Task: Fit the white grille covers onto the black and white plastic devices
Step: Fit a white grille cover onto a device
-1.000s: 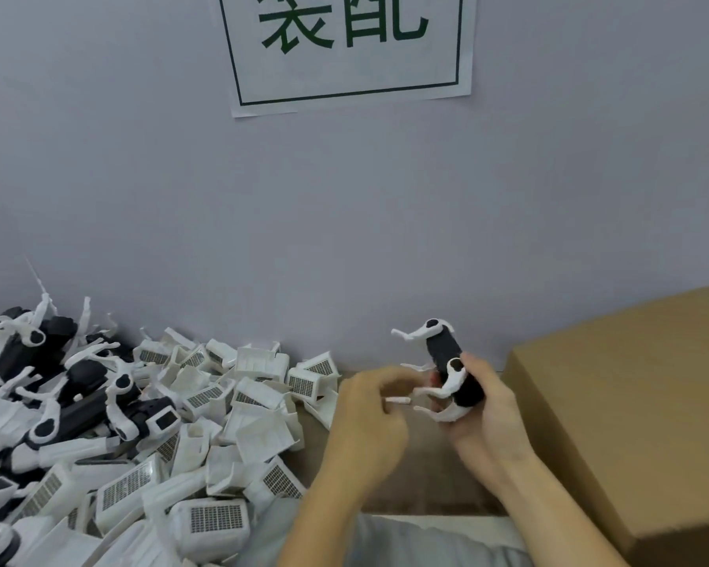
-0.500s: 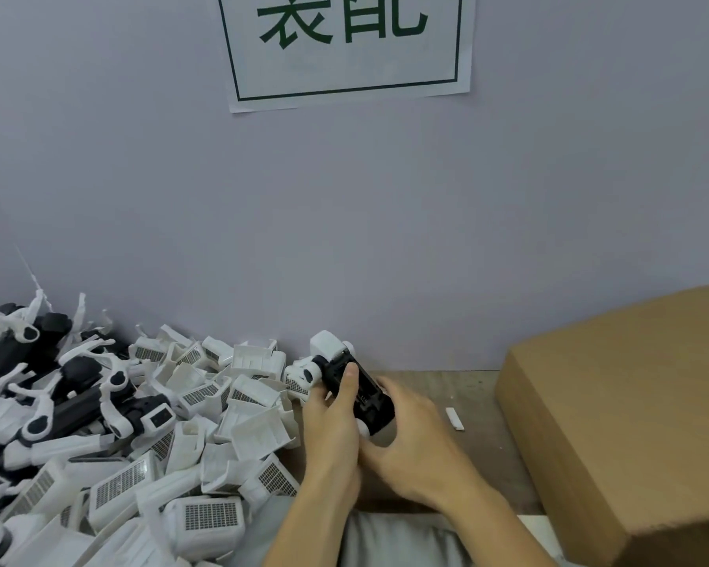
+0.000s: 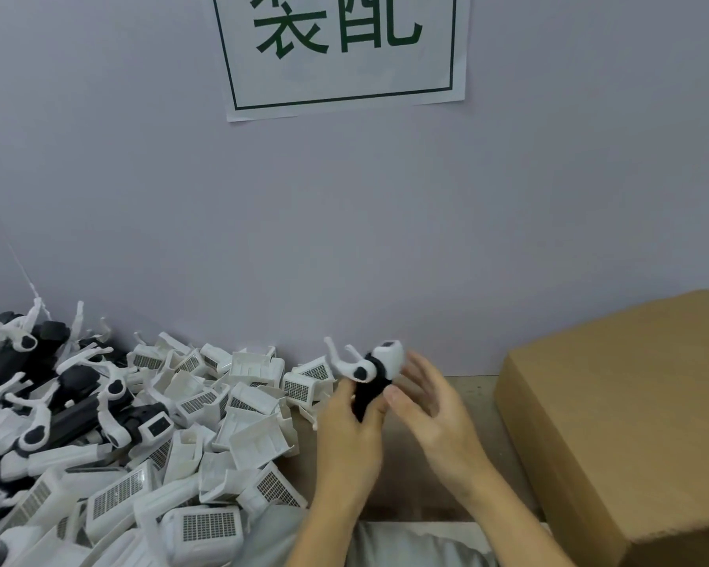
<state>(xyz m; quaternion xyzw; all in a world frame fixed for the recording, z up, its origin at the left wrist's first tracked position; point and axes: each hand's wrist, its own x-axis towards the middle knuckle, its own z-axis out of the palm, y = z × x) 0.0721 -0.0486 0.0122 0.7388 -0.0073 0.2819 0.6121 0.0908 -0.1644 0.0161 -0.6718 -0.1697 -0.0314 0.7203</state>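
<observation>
My left hand (image 3: 351,427) grips a black and white device (image 3: 371,372) by its black body, held tilted just above the table edge near the wall. A white cover sits on the device's upper right end, and white curved arms stick out to its left. My right hand (image 3: 430,411) is right beside the device with fingers spread, its thumb close to the black body, holding nothing. A heap of white grille covers (image 3: 205,403) fills the middle left, and more black and white devices (image 3: 78,403) lie at the far left.
A large brown cardboard box (image 3: 631,423) stands at the right, close to my right hand. A grey wall with a paper sign (image 3: 340,51) runs behind the brown tabletop (image 3: 471,390). Grey cloth (image 3: 406,546) lies at the bottom edge.
The device went from my right hand at the right, down to the pile with both hands, and now is lifted in my left hand with a white cover on its end; my right hand has let go.
</observation>
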